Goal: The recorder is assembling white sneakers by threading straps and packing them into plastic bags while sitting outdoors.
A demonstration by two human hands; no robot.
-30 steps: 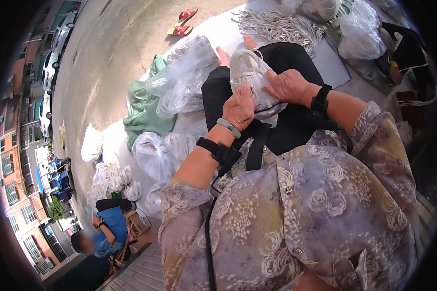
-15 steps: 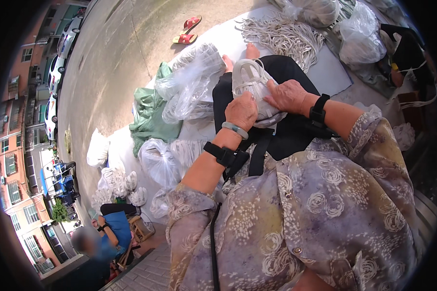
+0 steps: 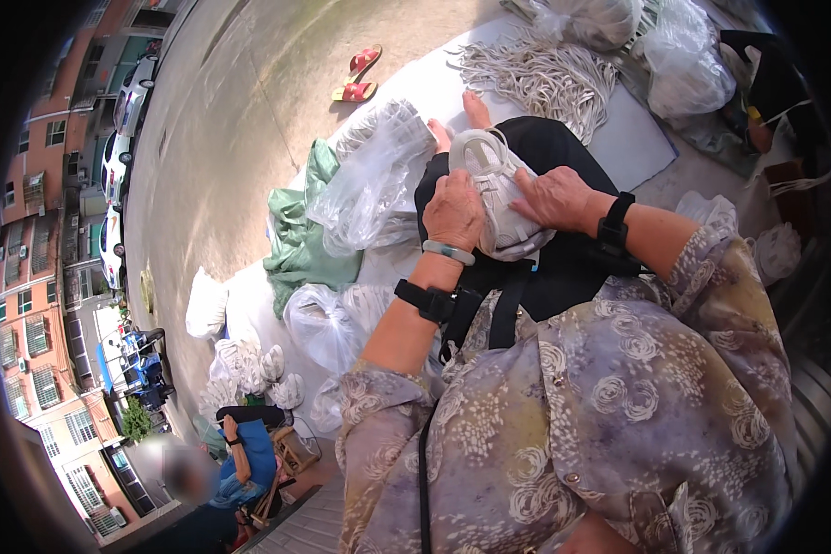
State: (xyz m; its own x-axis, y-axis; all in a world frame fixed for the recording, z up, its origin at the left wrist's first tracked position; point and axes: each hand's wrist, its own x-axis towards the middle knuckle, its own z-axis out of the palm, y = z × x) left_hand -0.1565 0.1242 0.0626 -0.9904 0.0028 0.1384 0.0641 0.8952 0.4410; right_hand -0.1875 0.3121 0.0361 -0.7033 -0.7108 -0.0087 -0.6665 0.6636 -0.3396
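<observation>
Both hands on white shoe (image 3: 495,189) in lap: left hand (image 3: 454,210) clasps its side, right hand (image 3: 556,197) clasps its top.

**One head-worn view, looking steeply down**

The single fisheye camera sits on the person's head, facing down and forward over the lap (image 3: 563,268). Hands are close below; pavement (image 3: 249,120) curves away toward the upper-left rim.

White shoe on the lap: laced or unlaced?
Cannot tell fully: the white shoe lies on the lap with strands across its top, but the left hand and right hand cover parts.
</observation>
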